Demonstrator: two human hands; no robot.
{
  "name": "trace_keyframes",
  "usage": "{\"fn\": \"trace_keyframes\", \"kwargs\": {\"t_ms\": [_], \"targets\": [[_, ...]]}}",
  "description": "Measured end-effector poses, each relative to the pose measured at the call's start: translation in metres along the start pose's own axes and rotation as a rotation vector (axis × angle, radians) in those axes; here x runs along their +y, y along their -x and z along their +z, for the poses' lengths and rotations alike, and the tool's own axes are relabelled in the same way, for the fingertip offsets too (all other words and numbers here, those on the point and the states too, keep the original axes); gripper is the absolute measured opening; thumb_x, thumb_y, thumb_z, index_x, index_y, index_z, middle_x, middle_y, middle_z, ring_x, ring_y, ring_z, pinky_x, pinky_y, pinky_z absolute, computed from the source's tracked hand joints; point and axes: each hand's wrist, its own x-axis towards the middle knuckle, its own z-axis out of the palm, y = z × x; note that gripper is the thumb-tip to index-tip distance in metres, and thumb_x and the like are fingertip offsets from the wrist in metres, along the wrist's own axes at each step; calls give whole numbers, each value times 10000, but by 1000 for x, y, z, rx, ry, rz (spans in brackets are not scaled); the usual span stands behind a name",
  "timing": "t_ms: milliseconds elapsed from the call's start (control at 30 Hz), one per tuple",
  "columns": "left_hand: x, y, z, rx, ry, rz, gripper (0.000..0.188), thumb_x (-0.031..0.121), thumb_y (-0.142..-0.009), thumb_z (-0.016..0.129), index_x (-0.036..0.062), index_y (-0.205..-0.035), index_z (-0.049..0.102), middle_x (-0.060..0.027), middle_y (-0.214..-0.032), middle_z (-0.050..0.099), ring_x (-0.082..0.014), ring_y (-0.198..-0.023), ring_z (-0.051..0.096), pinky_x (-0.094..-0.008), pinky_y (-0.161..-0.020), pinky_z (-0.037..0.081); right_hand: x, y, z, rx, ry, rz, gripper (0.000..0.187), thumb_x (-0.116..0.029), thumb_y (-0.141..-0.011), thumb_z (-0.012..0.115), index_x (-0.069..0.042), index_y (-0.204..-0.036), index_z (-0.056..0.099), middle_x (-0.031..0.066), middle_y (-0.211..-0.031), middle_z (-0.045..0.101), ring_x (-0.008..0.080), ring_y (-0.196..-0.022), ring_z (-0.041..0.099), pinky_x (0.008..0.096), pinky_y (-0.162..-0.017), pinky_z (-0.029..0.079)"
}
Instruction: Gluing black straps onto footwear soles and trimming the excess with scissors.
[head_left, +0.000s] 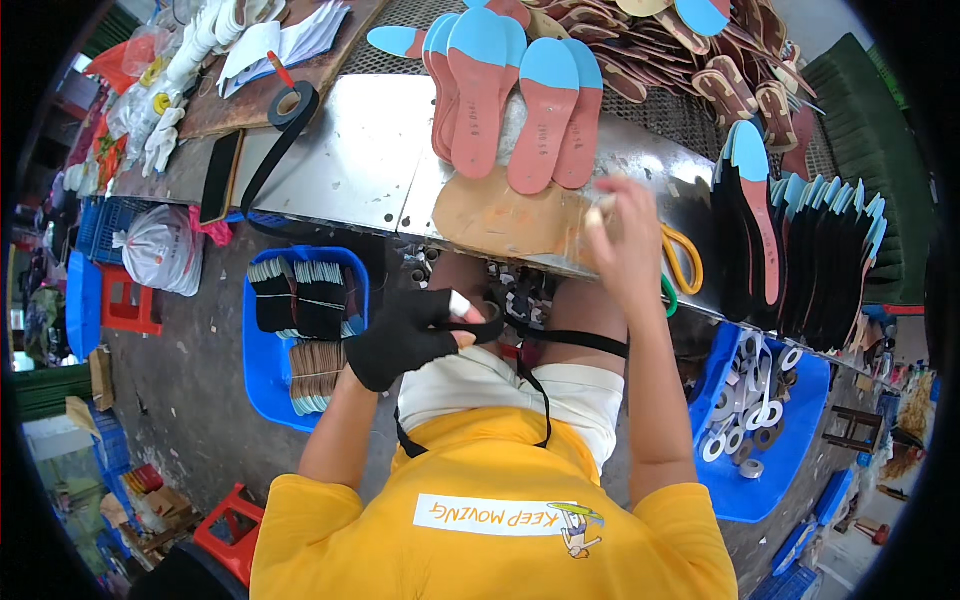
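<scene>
My left hand [410,335], in a black fingerless glove with white wraps on the fingertips, is closed on a looped black strip [487,325] above my lap. A length of black band [575,340] crosses my thigh beside it. My right hand [625,235] is bare apart from white fingertip wraps. It hovers at the right end of a worn brown board [500,215], and its fingers are smeared by motion. Close by are an orange looped handle [683,258] and a green one [668,295]. Pink and blue insoles [475,95] lie fanned out beyond the board.
A black tape roll [292,104] trails its strip off the metal bench [365,150]. Black insoles [830,260] stand in a row at right, brown ones [640,45] at the back. Blue tubs hold bundled insoles [320,375] at left and tape rolls [745,425] at right.
</scene>
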Motion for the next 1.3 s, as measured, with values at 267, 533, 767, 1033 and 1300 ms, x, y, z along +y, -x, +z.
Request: {"fn": "trace_keyframes", "kwargs": {"t_ms": [267,533,767,1033,1300], "targets": [[39,-23,13,-177,-207,104,264,139,-757,748,22,-972,646,-74,-794,645,-173,-743,612,-310,-695,480,-38,66,-32,-700,-795,190,194,-169,-830,695,3,-877,618,93,-828,627,218,-785,608,320,-698,464],[-50,31,-80,-100,-233,-321,280,96,-711,769,16,-953,653,-69,-750,656,-150,-711,624,-297,-649,498,27,92,-127,-318,-1350,249,312,-312,-743,780,-68,-757,586,30,-752,613,146,-689,545,320,-635,465],[92,6,-23,-268,-747,229,291,264,-770,756,28,-917,669,-146,-737,633,-284,-660,613,-336,-619,476,-70,53,-46,-368,-766,-2,479,-215,-708,767,-13,-1117,618,124,-1023,630,234,-1004,599,322,-847,465],[73,13,-64,-119,-42,-81,180,164,-809,723,15,-904,688,-34,-751,664,-126,-653,598,-304,-602,480,-44,75,-80,-426,-1034,386,71,-66,-833,661,-31,-839,600,-12,-799,599,67,-737,568,215,-666,455],[52,-1,5,20,-182,459,391,146,-852,677,58,-1225,602,-87,-1204,622,-140,-1034,574,-287,-865,452,-48,89,-57,-546,-1004,341,110,-62,-806,677,-24,-832,578,-35,-788,499,54,-743,471,214,-659,376]]}}
